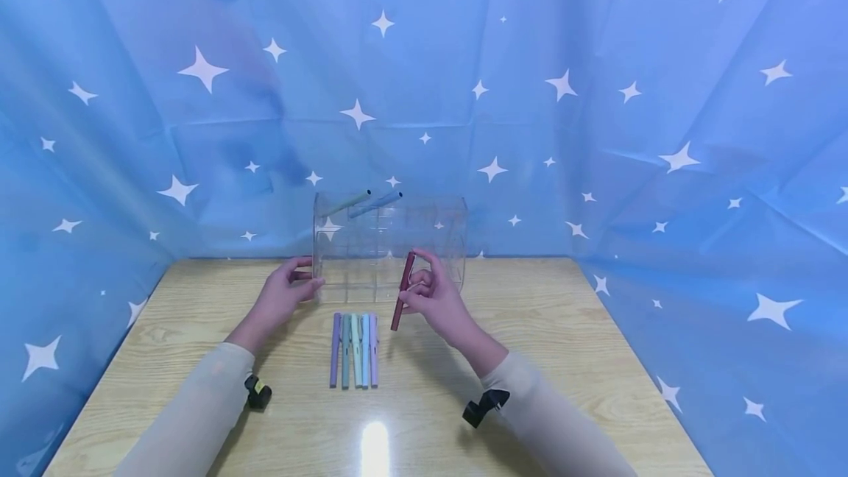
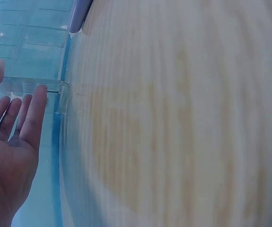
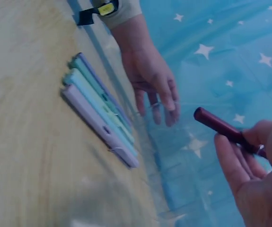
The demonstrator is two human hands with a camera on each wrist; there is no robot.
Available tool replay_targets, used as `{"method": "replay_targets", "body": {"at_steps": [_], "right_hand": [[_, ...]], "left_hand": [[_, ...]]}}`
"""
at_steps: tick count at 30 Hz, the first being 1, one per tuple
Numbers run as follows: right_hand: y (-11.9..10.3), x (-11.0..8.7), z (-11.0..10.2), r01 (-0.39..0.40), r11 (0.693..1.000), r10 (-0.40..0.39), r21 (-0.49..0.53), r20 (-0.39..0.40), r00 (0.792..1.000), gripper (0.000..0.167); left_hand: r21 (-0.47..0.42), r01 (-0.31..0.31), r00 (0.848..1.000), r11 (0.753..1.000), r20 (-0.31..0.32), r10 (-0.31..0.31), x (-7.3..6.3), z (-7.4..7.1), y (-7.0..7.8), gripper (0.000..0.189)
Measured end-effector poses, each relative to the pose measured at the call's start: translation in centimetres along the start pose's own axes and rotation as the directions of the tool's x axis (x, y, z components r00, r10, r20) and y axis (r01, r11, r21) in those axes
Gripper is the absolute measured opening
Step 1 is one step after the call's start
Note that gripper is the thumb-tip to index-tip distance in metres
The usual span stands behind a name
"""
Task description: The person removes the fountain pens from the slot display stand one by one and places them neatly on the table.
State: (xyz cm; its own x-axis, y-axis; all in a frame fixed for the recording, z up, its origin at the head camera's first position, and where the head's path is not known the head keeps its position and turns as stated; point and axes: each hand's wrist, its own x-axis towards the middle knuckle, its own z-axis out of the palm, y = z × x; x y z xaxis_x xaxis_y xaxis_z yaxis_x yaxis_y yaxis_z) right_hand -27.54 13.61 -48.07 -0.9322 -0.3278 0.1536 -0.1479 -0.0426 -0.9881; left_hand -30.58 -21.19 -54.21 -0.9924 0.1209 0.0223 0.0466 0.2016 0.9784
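Observation:
A dark red pen (image 1: 403,291) is pinched between the thumb and fingers of my right hand (image 1: 433,300), tilted in front of the clear plastic rack (image 1: 361,291). At the rack's left end is my left hand (image 1: 283,294), its fingers fairly straight and touching the side; the left wrist view shows the fingers (image 2: 34,118) spread by the clear edge. A green pen (image 1: 347,203) and a blue pen (image 1: 377,204) lie slanted in the rack's upper left compartments. Several pens (image 1: 354,352) in purple, green, blue and lilac lie side by side on the table before the rack.
The wooden table (image 1: 543,359) carries the rack near its back edge. Behind and beside it hangs a blue curtain (image 1: 424,79) with white stars. Each wrist wears a small black camera (image 1: 486,407).

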Motion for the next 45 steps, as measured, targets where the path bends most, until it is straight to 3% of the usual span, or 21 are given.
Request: {"method": "replay_targets", "body": {"at_steps": [5,16,23,31,38,45], "right_hand": [[1.0,-0.9,0.5,-0.059,0.997,0.060,-0.047,0.015,0.998,0.087],[2.9,-1.8,1.6,-0.190,0.980,0.192,-0.050,0.038,0.981,0.090],[3.8,-2.0,1.9,-0.211,0.973,0.216,-0.095,0.049,0.975,0.089],[5.0,-2.0,2.3,-0.202,0.942,0.228,-0.267,0.068,0.971,0.086],[5.4,-2.1,2.7,-0.257,0.938,0.282,-0.233,0.080,0.956,0.084],[5.0,-2.1,2.8,-0.292,0.915,0.330,-0.278,0.100,0.939,0.082]], "left_hand": [[0.003,0.002,1.000,1.000,0.004,-0.002,-0.1,0.0,0.0,0.069],[-0.021,0.002,1.000,1.000,0.008,-0.001,0.1,-0.1,0.0,0.069],[-0.009,-0.006,1.000,1.000,0.009,0.006,0.3,-0.1,-0.2,0.068],[-0.001,-0.004,1.000,1.000,0.006,0.004,0.3,-0.1,-0.3,0.069],[-0.008,0.013,1.000,1.000,0.002,-0.013,0.1,-0.1,0.0,0.068],[-0.013,0.004,1.000,1.000,0.000,-0.004,0.1,-0.1,0.0,0.069]]}}
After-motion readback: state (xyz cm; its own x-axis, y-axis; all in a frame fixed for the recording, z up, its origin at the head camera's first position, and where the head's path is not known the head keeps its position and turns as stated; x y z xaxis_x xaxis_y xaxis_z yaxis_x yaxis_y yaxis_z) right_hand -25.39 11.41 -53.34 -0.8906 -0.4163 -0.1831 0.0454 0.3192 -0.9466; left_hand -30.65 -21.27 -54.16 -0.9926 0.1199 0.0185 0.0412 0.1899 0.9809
